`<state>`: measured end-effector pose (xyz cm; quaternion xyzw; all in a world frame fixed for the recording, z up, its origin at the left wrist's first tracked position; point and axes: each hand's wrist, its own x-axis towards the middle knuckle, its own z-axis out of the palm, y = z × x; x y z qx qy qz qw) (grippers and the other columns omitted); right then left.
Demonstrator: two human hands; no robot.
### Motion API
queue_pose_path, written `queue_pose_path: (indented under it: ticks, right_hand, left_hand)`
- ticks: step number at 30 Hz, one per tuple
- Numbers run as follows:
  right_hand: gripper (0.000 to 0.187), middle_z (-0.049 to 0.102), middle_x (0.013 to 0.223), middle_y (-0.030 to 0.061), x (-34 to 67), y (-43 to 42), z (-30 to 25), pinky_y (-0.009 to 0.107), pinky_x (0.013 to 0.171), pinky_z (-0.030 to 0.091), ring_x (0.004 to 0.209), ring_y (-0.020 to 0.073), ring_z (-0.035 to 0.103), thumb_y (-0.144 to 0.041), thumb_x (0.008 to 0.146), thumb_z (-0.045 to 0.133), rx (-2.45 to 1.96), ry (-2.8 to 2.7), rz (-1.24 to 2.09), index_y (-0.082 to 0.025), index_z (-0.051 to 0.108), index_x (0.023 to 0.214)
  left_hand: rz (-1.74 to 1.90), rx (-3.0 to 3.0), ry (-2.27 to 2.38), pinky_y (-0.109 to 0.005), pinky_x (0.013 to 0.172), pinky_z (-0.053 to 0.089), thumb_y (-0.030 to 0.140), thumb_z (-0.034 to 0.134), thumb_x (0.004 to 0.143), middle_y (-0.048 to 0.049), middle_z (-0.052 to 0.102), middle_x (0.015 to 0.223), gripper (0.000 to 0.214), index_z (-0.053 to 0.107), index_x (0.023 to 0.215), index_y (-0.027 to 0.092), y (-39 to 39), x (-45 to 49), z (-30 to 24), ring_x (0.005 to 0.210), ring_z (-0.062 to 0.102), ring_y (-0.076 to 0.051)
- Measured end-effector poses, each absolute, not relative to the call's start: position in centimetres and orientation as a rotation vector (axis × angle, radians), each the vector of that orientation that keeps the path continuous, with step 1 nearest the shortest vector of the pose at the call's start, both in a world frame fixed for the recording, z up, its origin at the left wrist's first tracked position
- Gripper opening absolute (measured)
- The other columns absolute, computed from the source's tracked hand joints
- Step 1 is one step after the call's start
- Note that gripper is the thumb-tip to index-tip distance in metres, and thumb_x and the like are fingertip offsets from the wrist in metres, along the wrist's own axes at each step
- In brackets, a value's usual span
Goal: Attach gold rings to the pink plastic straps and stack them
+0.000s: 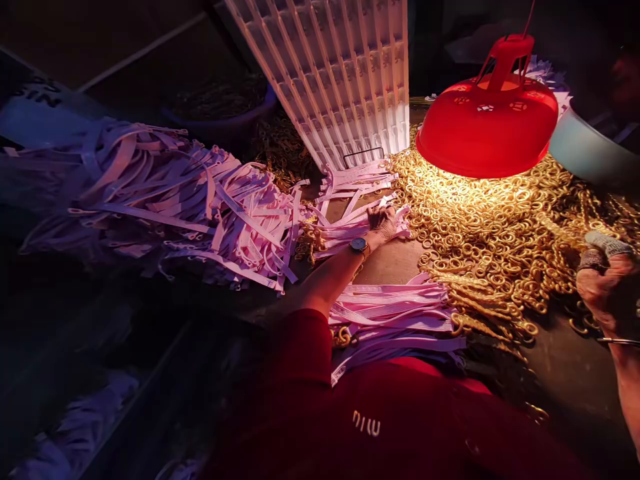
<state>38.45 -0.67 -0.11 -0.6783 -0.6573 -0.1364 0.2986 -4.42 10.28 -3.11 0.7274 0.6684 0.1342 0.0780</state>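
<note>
Nearest the camera is a dark red short-sleeved shirt [390, 427] with small pale letters on it, worn by the person at work. From the left, a large tangled heap of flat pink-violet fabric straps [215, 207] spreads out of the shadow. Right of it, beyond the straps, stands a tall whitish ridged panel [340, 87], with a smaller bunch of pink fabric straps [340, 233] in front of it on a brownish bench [397, 267].

Over that bunch's right end lies the left hand [383, 223], a round-faced watch [358, 245] at its wrist. Its grip is bent onto the straps, directly above them (whether it pinches any, I cannot tell). Nearer the body lies a neater stack of pink fabric straps [390, 310].

Farther right, a glossy red lampshade [487, 130] hangs over a broad pile of gold rings and twisted pieces [480, 233]; a pale blue rounded bowl [590, 147] stands behind. At the right edge, the right hand [603, 287], grey knit covers on some fingers, has its grip curled just beside the gold pile, well apart from the straps; I cannot tell whether it holds anything.
</note>
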Motion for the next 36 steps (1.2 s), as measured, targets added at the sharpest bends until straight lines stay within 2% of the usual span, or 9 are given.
queue_pose_path:
  ticks: [3, 6, 12, 16, 19, 24, 28, 33, 36]
  right_hand:
    - [0.052, 0.07, 0.112, 0.0241, 33.9, -0.3, 0.3, 0.05, 0.079, 0.051, 0.093, 0.036, 0.069, -0.044, 0.091, 0.045, -1.678, -1.712, 0.029, -0.025, 0.058, 0.138]
    - [0.044, 0.072, 0.103, 0.0168, 28.5, 0.5, 0.4, 0.046, 0.078, 0.054, 0.084, 0.0296, 0.068, -0.033, 0.087, 0.054, -1.524, -1.742, 0.455, -0.025, 0.06, 0.129]
    - [0.045, 0.067, 0.077, 0.0045, 20.1, 2.1, 0.1, 0.03, 0.06, 0.049, 0.063, 0.0166, 0.058, -0.037, 0.084, 0.058, -1.282, -1.818, 0.838, -0.018, 0.059, 0.125]
    - [0.045, 0.065, 0.075, 0.0027, 17.3, 2.3, -0.9, 0.029, 0.059, 0.048, 0.063, 0.0157, 0.056, -0.044, 0.084, 0.062, -1.148, -1.818, 1.062, -0.019, 0.059, 0.122]
    - [0.05, 0.065, 0.074, 0.003, 17.3, 3.7, -1.9, 0.03, 0.06, 0.049, 0.063, 0.0161, 0.057, -0.052, 0.084, 0.063, -1.06, -1.927, 1.211, -0.018, 0.061, 0.122]
    - [0.04, 0.071, 0.105, 0.0126, 19.9, 11.0, -3.3, 0.039, 0.086, 0.054, 0.093, 0.0237, 0.065, -0.043, 0.087, 0.062, -1.299, -1.907, 0.837, -0.019, 0.067, 0.119]
    - [0.038, 0.069, 0.109, 0.0139, 20.6, 17.5, -3.6, 0.046, 0.101, 0.046, 0.107, 0.0282, 0.06, -0.015, 0.079, 0.063, -1.529, -1.976, 0.505, -0.019, 0.071, 0.116]
    - [0.044, 0.068, 0.101, 0.0156, 18.6, 21.1, -3.7, 0.038, 0.092, 0.046, 0.104, 0.0296, 0.059, 0.005, 0.066, 0.057, -1.609, -2.299, 0.416, -0.011, 0.075, 0.103]
    - [0.034, 0.067, 0.089, 0.0135, 17.6, 21.6, -4.0, 0.034, 0.082, 0.045, 0.093, 0.0272, 0.06, 0.006, 0.067, 0.055, -1.649, -2.367, 0.407, -0.011, 0.074, 0.09]
  left_hand:
    - [0.438, 2.206, 1.98, -0.05, 0.101, 0.031, 0.027, 0.058, 0.092, -0.0219, 0.066, 0.106, 0.023, 0.067, 0.101, 0.009, 9.1, -4.1, -2.2, 0.108, 0.057, -0.034]
    - [0.458, 2.234, 1.942, -0.051, 0.102, 0.033, 0.012, 0.047, 0.091, -0.0221, 0.067, 0.109, 0.024, 0.067, 0.104, 0.008, 7.5, -3.6, -0.7, 0.106, 0.058, -0.032]
    - [0.753, 2.036, 1.514, -0.031, 0.071, 0.046, 0.02, 0.063, 0.082, -0.0075, 0.067, 0.086, 0.044, 0.063, 0.125, 0.011, 2.9, -2.0, 0.4, 0.075, 0.057, -0.018]
    - [0.683, 1.918, 1.287, -0.025, 0.06, 0.039, 0.03, 0.068, 0.078, -0.0004, 0.056, 0.067, 0.02, 0.069, 0.085, 0.011, 1.4, -1.7, -1.4, 0.063, 0.045, -0.012]
    - [0.685, 1.847, 1.266, -0.025, 0.062, 0.04, 0.036, 0.068, 0.077, -0.0011, 0.056, 0.068, 0.024, 0.064, 0.07, 0.013, 1.3, -2.1, -2.3, 0.066, 0.046, -0.012]
    - [0.869, 1.689, 1.283, -0.034, 0.079, 0.047, 0.025, 0.065, 0.078, -0.0042, 0.064, 0.084, 0.009, 0.06, 0.073, 0.02, 0.9, -2.9, -1.6, 0.083, 0.056, -0.018]
    - [0.758, 1.233, 1.232, -0.031, 0.058, 0.042, 0.03, 0.057, 0.088, 0.0013, 0.064, 0.072, 0.005, 0.058, 0.084, 0.027, 0.6, -2.9, -1.1, 0.058, 0.05, -0.013]
    - [0.762, 1.037, 1.302, -0.029, 0.046, 0.028, 0.041, 0.055, 0.089, 0.0007, 0.068, 0.069, 0.03, 0.061, 0.117, 0.03, 1.2, -2.5, -2.4, 0.045, 0.033, -0.008]
    - [0.777, 0.987, 1.32, -0.028, 0.045, 0.028, 0.045, 0.054, 0.089, 0.0005, 0.067, 0.065, 0.035, 0.062, 0.119, 0.031, 1.4, -2.3, -3.9, 0.045, 0.036, -0.009]
